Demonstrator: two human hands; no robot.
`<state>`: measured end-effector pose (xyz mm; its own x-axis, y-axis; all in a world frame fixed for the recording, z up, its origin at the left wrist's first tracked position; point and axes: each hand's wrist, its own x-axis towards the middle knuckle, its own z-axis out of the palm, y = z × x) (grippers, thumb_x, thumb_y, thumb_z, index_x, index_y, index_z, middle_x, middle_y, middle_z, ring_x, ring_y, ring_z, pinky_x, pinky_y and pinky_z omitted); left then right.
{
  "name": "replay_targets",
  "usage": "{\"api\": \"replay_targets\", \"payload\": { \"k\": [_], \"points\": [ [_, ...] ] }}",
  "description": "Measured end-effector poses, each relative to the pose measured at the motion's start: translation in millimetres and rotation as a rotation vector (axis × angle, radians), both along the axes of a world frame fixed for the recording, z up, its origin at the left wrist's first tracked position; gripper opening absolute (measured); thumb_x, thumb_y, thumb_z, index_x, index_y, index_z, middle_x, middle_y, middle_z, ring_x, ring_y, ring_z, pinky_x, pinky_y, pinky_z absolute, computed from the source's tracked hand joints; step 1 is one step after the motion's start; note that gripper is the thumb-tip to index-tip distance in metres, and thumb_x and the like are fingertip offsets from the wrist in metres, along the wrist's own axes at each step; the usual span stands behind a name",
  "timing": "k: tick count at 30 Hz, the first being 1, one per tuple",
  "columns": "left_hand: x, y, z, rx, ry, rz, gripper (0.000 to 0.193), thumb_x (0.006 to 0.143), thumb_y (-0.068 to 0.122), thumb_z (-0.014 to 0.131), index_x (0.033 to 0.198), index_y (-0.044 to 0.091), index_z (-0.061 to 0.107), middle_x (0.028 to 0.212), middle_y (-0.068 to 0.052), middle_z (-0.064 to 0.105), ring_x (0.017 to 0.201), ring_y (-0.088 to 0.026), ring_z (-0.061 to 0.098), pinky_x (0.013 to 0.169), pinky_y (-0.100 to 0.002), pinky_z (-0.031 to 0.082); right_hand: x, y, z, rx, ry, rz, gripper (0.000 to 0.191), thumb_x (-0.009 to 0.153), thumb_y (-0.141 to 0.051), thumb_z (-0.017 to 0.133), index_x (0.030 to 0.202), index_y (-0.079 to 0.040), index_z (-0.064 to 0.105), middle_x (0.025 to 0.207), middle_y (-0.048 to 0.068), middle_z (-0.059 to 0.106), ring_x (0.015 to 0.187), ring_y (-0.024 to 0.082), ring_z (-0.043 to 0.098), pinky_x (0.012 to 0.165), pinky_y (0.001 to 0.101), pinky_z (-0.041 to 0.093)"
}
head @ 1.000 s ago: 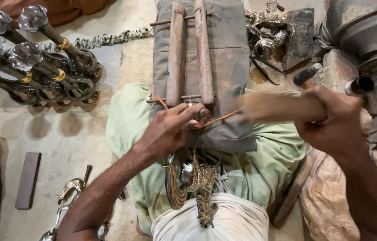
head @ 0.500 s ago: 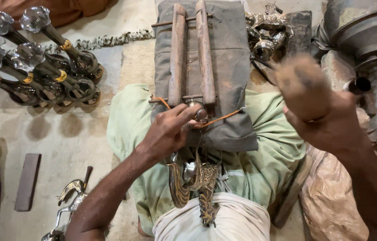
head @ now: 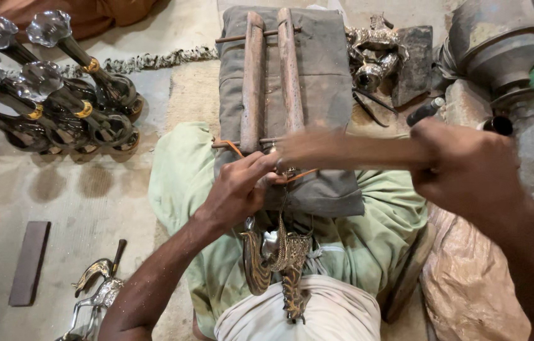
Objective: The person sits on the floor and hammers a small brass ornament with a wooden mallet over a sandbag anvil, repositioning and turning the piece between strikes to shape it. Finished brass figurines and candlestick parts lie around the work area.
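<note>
Head view looks down on a grey padded block [head: 317,82] with two wooden rails [head: 253,76] lying along it, set across the person's pale green lap [head: 368,246]. Dark metal stands with faceted glass knobs [head: 46,95] crowd the floor's left edge; ornate silvery castings [head: 374,53] lie past the block's far right corner. At the block's near edge the left hand [head: 235,189] pinches a small metal piece [head: 283,167]. Over it, the right hand [head: 469,170] grips a blurred wooden mallet [head: 336,148].
</note>
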<state>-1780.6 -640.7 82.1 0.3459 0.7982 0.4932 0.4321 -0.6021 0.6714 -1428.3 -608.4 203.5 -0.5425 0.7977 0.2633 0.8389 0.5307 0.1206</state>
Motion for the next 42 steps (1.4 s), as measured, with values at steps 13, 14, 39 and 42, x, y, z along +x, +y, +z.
{"api": "replay_targets", "payload": {
  "k": [13, 14, 39, 42],
  "points": [
    [-11.0, -0.4, -11.3, 0.016, -0.041, -0.012, 0.046, 0.079, -0.011, 0.057, 0.123, 0.002, 0.059, 0.096, -0.017, 0.062, 0.080, -0.040, 0.066, 0.067, -0.050, 0.054, -9.7, 7.4, -2.0, 0.004, 0.023, 0.085, 0.020, 0.089, -0.019, 0.073, 0.107, -0.010, 0.071, 0.084, 0.006, 0.073, 0.066, 0.017, 0.071, 0.068, 0.0343, 0.062],
    [-12.0, 0.1, -14.0, 0.011, -0.026, -0.004, 0.040, 0.080, -0.011, 0.057, 0.117, 0.002, 0.058, 0.095, -0.017, 0.061, 0.081, -0.039, 0.066, 0.068, -0.050, 0.054, -11.6, 6.6, -1.0, 0.037, -0.133, 0.044, 0.019, 0.085, -0.019, 0.074, 0.102, -0.010, 0.072, 0.082, 0.005, 0.074, 0.065, 0.018, 0.071, 0.069, 0.0367, 0.062],
    [-26.8, -7.0, -36.3, 0.058, -0.202, -0.058, 0.033, 0.096, -0.005, 0.065, 0.127, 0.006, 0.061, 0.097, -0.015, 0.066, 0.087, -0.037, 0.069, 0.075, -0.046, 0.056, -40.2, -16.2, 8.5, 0.035, -0.059, 0.015, 0.026, 0.086, -0.022, 0.076, 0.111, -0.018, 0.072, 0.084, 0.000, 0.072, 0.068, 0.015, 0.071, 0.068, 0.0325, 0.060],
    [-28.6, -8.7, -38.2, 0.132, -0.204, -0.063, 0.031, 0.096, -0.004, 0.066, 0.124, 0.008, 0.060, 0.107, -0.018, 0.067, 0.096, -0.040, 0.069, 0.080, -0.045, 0.057, -44.7, -17.3, 6.7, 0.325, -0.329, 0.089, 0.037, 0.066, -0.024, 0.074, 0.102, -0.016, 0.073, 0.079, 0.002, 0.074, 0.066, 0.016, 0.072, 0.065, 0.0354, 0.060]
  ]
}}
